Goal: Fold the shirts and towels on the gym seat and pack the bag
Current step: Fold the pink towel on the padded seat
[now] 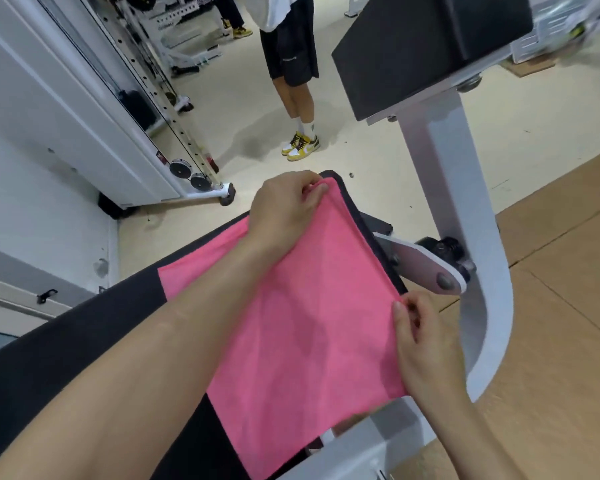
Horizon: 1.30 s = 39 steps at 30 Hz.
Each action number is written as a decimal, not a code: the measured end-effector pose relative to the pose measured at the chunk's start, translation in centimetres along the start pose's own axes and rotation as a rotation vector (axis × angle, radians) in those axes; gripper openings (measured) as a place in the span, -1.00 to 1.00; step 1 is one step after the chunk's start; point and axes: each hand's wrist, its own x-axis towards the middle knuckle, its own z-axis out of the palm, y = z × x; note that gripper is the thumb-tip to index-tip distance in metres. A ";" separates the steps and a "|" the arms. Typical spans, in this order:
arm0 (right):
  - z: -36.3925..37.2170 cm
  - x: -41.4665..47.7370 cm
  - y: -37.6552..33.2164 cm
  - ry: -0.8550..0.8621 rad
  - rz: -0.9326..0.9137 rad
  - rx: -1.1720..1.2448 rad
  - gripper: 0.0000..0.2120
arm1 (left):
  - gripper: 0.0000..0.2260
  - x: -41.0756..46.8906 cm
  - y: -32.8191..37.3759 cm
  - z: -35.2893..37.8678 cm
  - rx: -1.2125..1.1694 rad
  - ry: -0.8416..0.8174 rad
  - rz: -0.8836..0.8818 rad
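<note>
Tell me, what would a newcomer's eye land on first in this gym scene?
The bright pink towel jumps out, spread over the black gym seat in the middle of the view. The left hand pinches its far corner, and the right hand pinches the corner at the right edge. Beyond them, on the pale floor, a bystander's yellow sneakers stand out.

Pinching far corner of pink towel [298, 323] with left hand [284, 209], at end of black gym seat [66, 358]. Pinching right corner with right hand [426, 344], at seat's right edge. Towel flat across seat, lower part overhanging toward white frame [361, 445]. Beyond: black pad [423, 46] on white post [465, 202], bystander's legs [298, 98], yellow sneakers [300, 145], cable machine [174, 133] left, cardboard sheets [551, 306] right.
</note>
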 end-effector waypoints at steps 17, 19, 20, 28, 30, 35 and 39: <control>0.3 2.0 2.2 -0.114 0.064 0.101 -0.85 | -0.83 1.7 -0.4 1.8 0.292 0.060 -0.021; 0.1 2.0 1.9 -0.119 0.046 0.021 -0.82 | -0.79 1.8 -0.2 1.8 0.327 0.026 0.001; 0.0 1.9 1.7 -0.108 0.024 -0.053 -0.83 | -0.76 1.8 -0.1 1.8 0.341 0.018 0.008; -0.9 0.7 2.2 -0.022 -0.044 -0.156 -0.81 | -0.89 2.6 -0.4 1.8 0.194 0.046 0.066; -1.1 0.8 2.4 -0.064 -0.056 -0.152 -0.77 | -0.92 2.7 -0.4 1.8 0.178 0.033 0.076; -1.9 1.3 2.6 -0.201 -0.079 -0.095 -0.64 | -0.86 2.7 -0.4 1.5 0.047 0.013 0.049; -2.2 2.0 2.1 -0.254 0.003 -0.039 -0.61 | -0.79 3.1 -0.2 1.5 0.002 -0.050 0.003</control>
